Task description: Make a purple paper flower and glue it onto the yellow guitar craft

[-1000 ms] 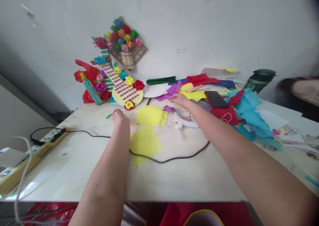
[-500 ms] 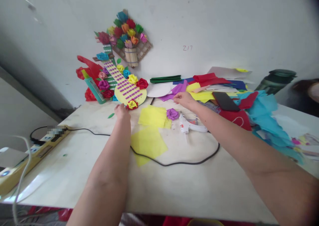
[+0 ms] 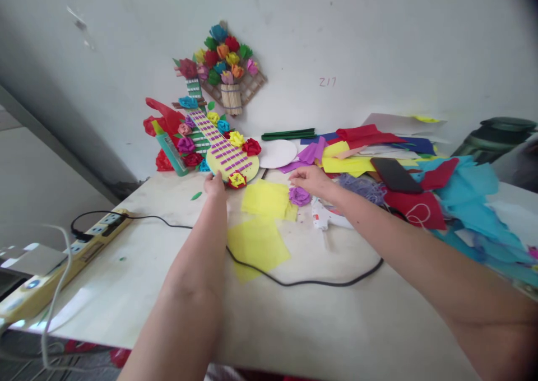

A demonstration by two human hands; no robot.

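My left hand (image 3: 215, 183) is at the lower left edge of a yellow paper guitar (image 3: 229, 156) with purple stripes, fingers closed against that edge. The guitar leans at the back, trimmed with coloured paper roses; a red and yellow rose (image 3: 237, 180) sits at its bottom, just right of my fingers. My right hand (image 3: 311, 180) hovers above a purple paper flower (image 3: 300, 196), fingers loosely bent and apart, with nothing visible in them. Below it lies a white glue gun (image 3: 321, 215). Yellow paper sheets (image 3: 265, 198) lie between my hands.
A black cord (image 3: 302, 283) loops across the table from a power strip (image 3: 90, 241) at left. A green glue bottle (image 3: 171, 152) stands back left. Coloured paper (image 3: 466, 179), a dark phone (image 3: 395, 175) and a green bottle (image 3: 490, 140) are at right. A flower basket (image 3: 231, 98) decorates the wall.
My left hand has moved right and up to the guitar's lower edge. The purple flower, earlier seen edge-on, now shows its round face. The view has shifted left.
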